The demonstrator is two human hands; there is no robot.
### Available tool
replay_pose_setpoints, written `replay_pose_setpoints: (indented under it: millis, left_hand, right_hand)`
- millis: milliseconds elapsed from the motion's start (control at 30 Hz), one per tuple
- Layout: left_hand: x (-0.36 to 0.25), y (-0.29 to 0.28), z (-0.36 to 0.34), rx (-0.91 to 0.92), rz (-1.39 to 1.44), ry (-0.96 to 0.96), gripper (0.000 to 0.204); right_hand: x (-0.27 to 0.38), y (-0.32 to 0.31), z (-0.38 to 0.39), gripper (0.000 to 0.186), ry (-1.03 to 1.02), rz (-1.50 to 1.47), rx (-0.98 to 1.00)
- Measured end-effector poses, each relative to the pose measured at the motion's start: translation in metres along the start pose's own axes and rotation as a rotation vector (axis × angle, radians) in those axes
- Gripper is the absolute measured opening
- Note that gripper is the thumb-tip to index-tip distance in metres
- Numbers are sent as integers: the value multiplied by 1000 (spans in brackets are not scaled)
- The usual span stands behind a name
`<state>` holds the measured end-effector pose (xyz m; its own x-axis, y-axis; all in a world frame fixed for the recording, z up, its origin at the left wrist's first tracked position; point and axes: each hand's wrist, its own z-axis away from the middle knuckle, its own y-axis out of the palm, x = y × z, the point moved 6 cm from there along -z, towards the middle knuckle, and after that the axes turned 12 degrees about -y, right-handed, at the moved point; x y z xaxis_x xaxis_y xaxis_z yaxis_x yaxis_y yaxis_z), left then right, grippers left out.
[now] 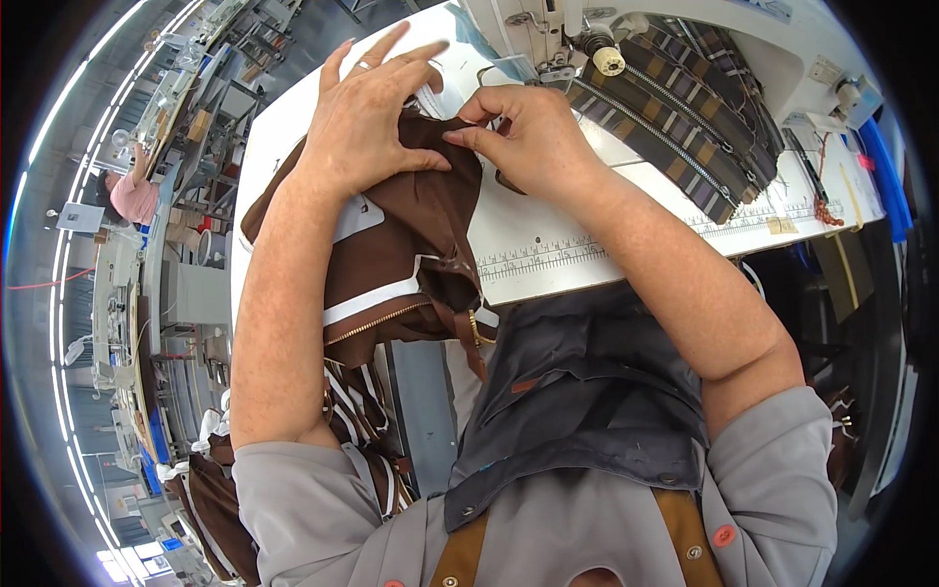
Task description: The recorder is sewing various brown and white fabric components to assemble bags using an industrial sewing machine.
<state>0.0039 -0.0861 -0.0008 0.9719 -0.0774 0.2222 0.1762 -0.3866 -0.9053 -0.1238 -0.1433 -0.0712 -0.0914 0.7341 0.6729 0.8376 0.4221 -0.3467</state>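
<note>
Brown fabric (396,245) is handled left of the sewing machine head (592,41).
Farthest left of it, the left hand (367,122) is spread wide over the fabric; nearer it, the fabric's edge is pinched by the right hand (541,142), thumb against forefinger; to its right, striped fabric (675,147) with metal zippers (653,129) is laid on the white table (558,256).

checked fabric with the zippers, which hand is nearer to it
Right. The right hand is just left of the checked fabric; the left hand is farther left, over the brown fabric.
</note>
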Motion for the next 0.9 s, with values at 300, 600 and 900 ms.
replay_pose_setpoints:
  millis: [300, 600, 900]
  left_hand:
    - [11, 3, 29, 131, 171, -250, 60]
    - [41, -62, 86, -6, -162, -29, 16]
    - [206, -241, 151, -7, -1238, 11, 49]
  right_hand:
    - [7, 8, 4, 16, 0, 14, 110]
    - [97, 69, -27, 8, -590, 194, 259]
    - [240, 132, -138, 17, -800, 296, 108]
